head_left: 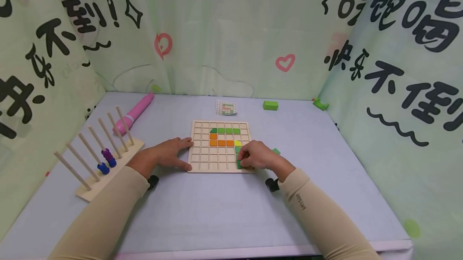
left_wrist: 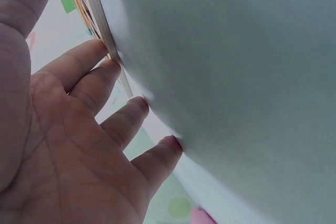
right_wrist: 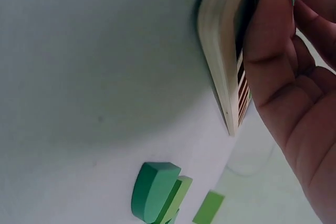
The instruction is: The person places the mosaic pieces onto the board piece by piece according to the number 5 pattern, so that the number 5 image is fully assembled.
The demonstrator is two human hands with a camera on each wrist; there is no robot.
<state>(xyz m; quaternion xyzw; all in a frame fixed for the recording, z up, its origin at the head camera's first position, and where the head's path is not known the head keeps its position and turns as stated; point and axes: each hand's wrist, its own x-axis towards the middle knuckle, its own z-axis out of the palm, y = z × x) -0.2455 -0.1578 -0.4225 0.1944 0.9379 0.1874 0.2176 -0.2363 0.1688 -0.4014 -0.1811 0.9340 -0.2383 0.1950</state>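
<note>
In the head view, a wooden grid board [head_left: 213, 157] lies flat at the centre of the table [head_left: 217, 215], with rows of green, orange and yellow tiles in it. At its nine o'clock the left hand [head_left: 168, 153], fingers spread, steadies its edge and grips nothing; at its four o'clock the right hand [head_left: 258, 155] pinches a green tile [head_left: 239, 165] near the corner. A pattern card [head_left: 226, 108] sits at twelve o'clock, a pink tube [head_left: 137, 112] at ten, a peg rack [head_left: 135, 146] (a few purple and blue beads on it) at nine. The left wrist view shows fingertips against the board's edge at eleven o'clock. In the right wrist view, loose green pieces [right_wrist: 155, 192] lie at six o'clock.
</note>
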